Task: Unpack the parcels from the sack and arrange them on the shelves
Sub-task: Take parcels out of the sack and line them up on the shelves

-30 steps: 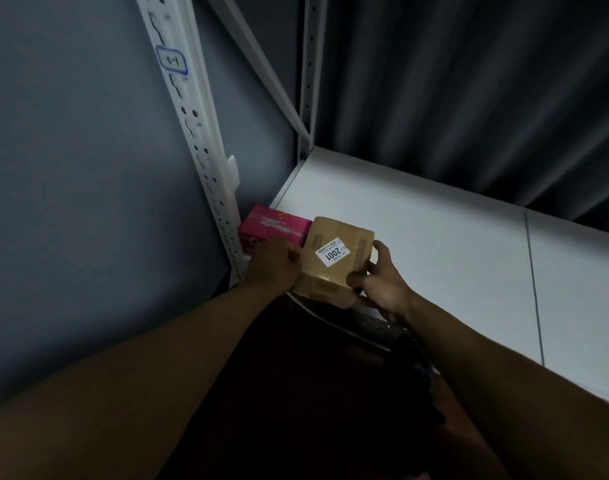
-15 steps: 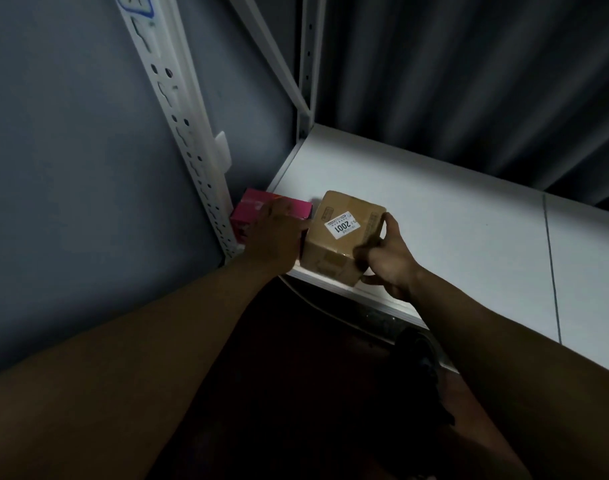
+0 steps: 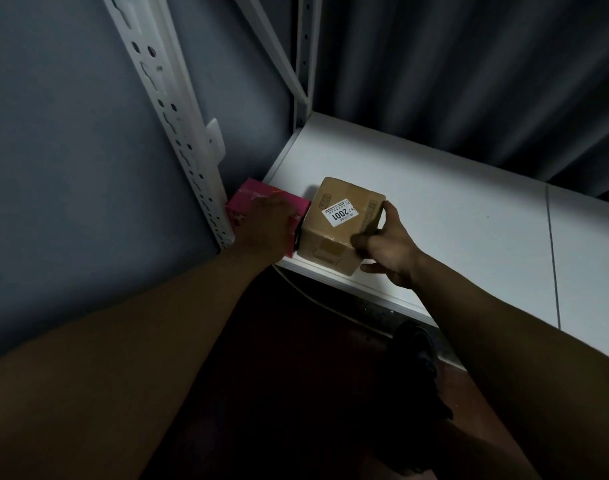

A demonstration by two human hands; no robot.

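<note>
Brown parcel (image 3: 344,225) sitting on shelf (image 3: 469,216) beside pink parcel (image 3: 251,202) — right hand (image 3: 389,251) gripping it, left hand (image 3: 268,220) resting flat on pink; sack unseen — remainder unknown

We observe a white shelf board (image 3: 469,216) running from the near left corner toward the far right, with a thin seam crossing it on the right side. Its left end meets a white perforated upright (image 3: 178,133); a second upright stands at the far left corner. Two parcels lie directly on the board, both at its near left end. A pink box (image 3: 251,199) sits against the perforated upright in the corner. A brown cardboard box (image 3: 344,223) stands just beside it to the right, close to the near edge, bearing a white label marked 2001. A narrow dark gap separates the two.
</note>
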